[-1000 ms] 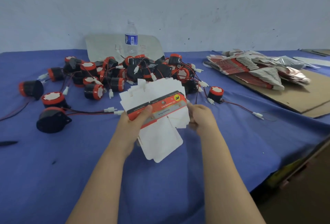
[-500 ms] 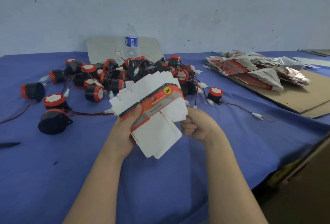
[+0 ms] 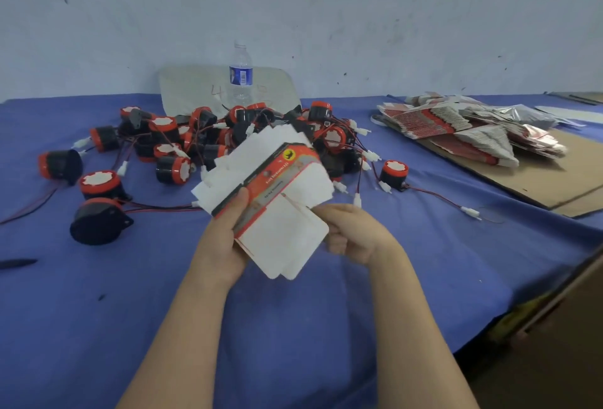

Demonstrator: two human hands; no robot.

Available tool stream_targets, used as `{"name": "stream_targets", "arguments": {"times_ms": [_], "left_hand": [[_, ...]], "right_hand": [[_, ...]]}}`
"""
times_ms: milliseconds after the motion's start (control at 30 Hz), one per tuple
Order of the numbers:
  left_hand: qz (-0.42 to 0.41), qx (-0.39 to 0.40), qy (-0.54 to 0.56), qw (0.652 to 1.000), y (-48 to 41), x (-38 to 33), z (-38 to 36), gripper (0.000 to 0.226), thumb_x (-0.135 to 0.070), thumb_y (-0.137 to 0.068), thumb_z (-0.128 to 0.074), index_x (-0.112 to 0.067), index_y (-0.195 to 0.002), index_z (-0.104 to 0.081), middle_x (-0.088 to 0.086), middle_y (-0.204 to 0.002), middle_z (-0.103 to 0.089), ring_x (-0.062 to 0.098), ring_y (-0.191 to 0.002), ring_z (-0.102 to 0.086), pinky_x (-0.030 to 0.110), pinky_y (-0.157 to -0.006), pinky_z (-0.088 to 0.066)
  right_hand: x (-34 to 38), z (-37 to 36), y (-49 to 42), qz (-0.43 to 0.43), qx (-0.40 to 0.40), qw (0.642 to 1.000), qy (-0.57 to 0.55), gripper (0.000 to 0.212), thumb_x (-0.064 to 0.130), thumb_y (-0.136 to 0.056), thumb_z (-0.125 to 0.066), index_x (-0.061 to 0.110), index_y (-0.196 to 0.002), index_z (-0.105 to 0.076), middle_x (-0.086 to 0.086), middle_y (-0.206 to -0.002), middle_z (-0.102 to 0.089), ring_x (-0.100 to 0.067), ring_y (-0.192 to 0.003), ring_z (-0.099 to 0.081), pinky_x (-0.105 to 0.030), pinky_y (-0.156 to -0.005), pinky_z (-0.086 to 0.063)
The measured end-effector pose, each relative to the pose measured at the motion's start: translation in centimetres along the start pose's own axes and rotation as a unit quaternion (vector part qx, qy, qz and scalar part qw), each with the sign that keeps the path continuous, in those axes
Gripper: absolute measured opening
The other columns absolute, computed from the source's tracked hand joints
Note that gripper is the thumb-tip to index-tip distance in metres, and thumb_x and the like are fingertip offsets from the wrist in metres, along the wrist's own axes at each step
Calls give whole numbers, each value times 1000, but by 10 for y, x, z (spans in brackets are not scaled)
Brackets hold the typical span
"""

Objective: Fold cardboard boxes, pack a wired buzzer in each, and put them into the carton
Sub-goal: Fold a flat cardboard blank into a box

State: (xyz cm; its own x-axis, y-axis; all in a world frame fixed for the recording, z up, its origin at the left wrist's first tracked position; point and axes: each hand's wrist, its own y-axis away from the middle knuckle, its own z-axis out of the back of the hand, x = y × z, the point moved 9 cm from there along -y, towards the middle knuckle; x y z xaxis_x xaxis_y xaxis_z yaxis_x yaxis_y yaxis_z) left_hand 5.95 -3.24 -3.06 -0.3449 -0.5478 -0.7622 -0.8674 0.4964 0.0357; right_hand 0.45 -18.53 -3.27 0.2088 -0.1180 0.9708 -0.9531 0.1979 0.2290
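A blue cloth (image 3: 293,327) covers your table by a pale, spotty wall (image 3: 326,17). Round black-and-red buzzers (image 3: 208,138) with thin wires lie piled before a clear bottle (image 3: 240,76). You hold a flat white-and-orange box (image 3: 280,200) above the cloth. Your left hand (image 3: 222,245) pinches its orange band, and your right hand (image 3: 355,232) curls its fingers round the box's edge.

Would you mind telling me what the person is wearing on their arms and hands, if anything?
Nothing worn shows. The left hand and right hand are bare, with no gloves and no rings that I can see. The left forearm and right forearm are uncovered down to the picture's lower edge: no sleeves, watch, bracelet or markings in view.
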Motion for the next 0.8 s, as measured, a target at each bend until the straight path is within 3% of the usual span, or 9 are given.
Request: {"name": "stream_targets", "arguments": {"times_ms": [67, 167, 333, 467, 533, 600, 700, 767, 800], "left_hand": [[13, -19, 5, 1000, 0, 2, 6, 48, -38, -79, -62, -16, -121, -63, 6, -111, -71, 21, -95, -70, 33, -69, -58], [46, -3, -9, 999, 2, 9, 3, 45, -38, -75, -65, -16, -115, -66, 7, -103, -73, 21, -86, -72, 31, -61, -58], [80, 25, -101, 991, 2, 20, -6, 43, -41, -77, -64, -20, -115, -64, 7, -105, -73, 22, -89, -72, 33, -64, -58], [9, -5, -132, 991, -2, 7, -3, 44, -41, -74, -66, -22, -114, -63, 2, -104, -74, 19, -89, -72, 30, -64, -57], [-2, -23, -102, 995, -3, 4, 1, 36, -37, -74, -65, -22, -108, -65, 3, -100, -74, 19, -86, -72, 30, -62, -58], [-6, -37, -39, 999, -5, 1, 6, 36, -34, -77, -63, -17, -109, -66, 6, -101, -74, 20, -85, -72, 32, -66, -59], [-16, -59, 35, 998, -6, -5, 17, 34, -35, -87, -57, -14, -113, -64, 6, -103, -73, 19, -87, -72, 32, -66, -59], [-20, -79, 79, 994, -5, -5, 26, 29, -37, -92, -55, -17, -111, -65, 4, -101, -74, 18, -85, -72, 32, -61, -58], [-25, -86, 94, 992, -5, -6, 29, 28, -37, -93, -54, -19, -112, -64, 3, -101, -74, 18, -86, -72, 33, -60, -58]], "right_hand": [[0, -6, 0, 12, 8, 999, -32, 49, 10, -96, -49, 20, -50, -59, 4, -49, -34, -9, -44, -28, -21, -47, -27], [6, 1, 2, 27, -57, 982, -178, 25, 9, -98, -47, 5, -88, -69, -11, -75, -53, -18, -64, -49, -26, -59, -44], [-7, 14, 4, -12, -157, 926, -342, 10, 17, -93, -57, 10, -88, -62, -3, -63, -64, -15, -58, -62, -24, -47, -46], [-20, 21, 1, -27, -191, 899, -393, 15, 20, -95, -56, 10, -103, -65, -6, -85, -72, -21, -74, -69, -27, -42, -51], [-23, 23, 0, -14, -199, 889, -412, 23, 17, -97, -52, 11, -117, -62, -9, -109, -70, -28, -96, -68, -37, -59, -59], [-21, 28, -2, 20, -201, 880, -430, 25, 12, -98, -48, 9, -120, -60, -10, -116, -66, -28, -104, -64, -41, -83, -56], [-16, 37, -2, 70, -201, 855, -473, 18, 11, -97, -47, 12, -110, -59, -8, -105, -62, -23, -95, -60, -34, -87, -52], [-18, 41, -2, 73, -212, 863, -452, 14, 15, -96, -53, 17, -107, -61, -6, -104, -65, -24, -96, -61, -40, -93, -49], [-20, 41, -1, 65, -224, 870, -434, 10, 17, -94, -55, 18, -101, -63, -5, -99, -66, -23, -91, -62, -40, -87, -51]]}}
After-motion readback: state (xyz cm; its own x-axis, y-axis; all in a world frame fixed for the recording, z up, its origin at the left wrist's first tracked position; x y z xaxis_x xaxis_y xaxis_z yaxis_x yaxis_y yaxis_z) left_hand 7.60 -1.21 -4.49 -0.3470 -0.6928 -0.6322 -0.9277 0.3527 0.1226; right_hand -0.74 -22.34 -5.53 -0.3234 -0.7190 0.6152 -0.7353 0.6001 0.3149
